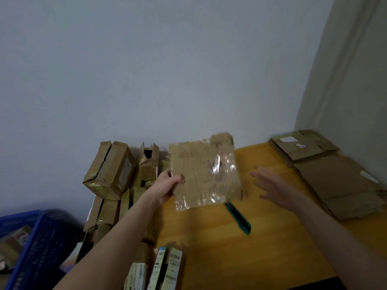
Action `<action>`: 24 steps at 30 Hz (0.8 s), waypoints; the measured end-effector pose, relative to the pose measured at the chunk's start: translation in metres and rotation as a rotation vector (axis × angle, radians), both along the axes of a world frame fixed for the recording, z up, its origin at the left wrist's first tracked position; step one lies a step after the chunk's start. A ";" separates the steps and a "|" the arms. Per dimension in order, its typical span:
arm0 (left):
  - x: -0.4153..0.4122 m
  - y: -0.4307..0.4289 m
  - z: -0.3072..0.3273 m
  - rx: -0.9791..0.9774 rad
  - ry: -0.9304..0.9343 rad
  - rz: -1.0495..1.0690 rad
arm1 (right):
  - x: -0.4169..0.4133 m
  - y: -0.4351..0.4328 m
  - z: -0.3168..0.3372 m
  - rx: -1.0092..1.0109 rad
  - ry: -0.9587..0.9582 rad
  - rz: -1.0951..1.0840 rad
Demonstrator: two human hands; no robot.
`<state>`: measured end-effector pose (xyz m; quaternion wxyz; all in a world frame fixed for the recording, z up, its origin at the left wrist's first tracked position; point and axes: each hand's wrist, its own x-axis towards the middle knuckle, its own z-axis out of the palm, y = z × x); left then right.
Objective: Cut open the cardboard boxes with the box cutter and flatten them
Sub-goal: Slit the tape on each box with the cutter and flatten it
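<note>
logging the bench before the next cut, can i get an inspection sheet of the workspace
surface: yellow wooden table
job's things: taped cardboard box held up over the table; green box cutter lying on the table below it; flattened cardboard stacked at far right; pile of boxes at left
clutter: blue crate at lower left; labelled packets at near edge
grippers: left hand grips the box's left edge; right hand open, apart from the box
cables: nothing seen
surroundings: plain wall behind

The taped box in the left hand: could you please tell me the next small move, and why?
Probably the right hand, open beside the taped box, should take its free edge: the left hand grips it by one side only, and the box cutter lies on the table.
</note>
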<state>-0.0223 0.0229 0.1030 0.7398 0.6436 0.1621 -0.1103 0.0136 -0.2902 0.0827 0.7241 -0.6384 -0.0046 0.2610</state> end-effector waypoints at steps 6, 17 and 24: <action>-0.008 -0.012 -0.002 0.014 0.024 -0.120 | -0.003 0.024 0.000 -0.147 -0.019 0.102; -0.009 -0.011 -0.008 0.204 -0.066 -0.087 | -0.006 0.032 -0.026 -0.313 -0.132 -0.166; -0.012 -0.013 -0.003 0.350 -0.143 -0.136 | -0.008 0.033 -0.023 -0.406 -0.283 -0.257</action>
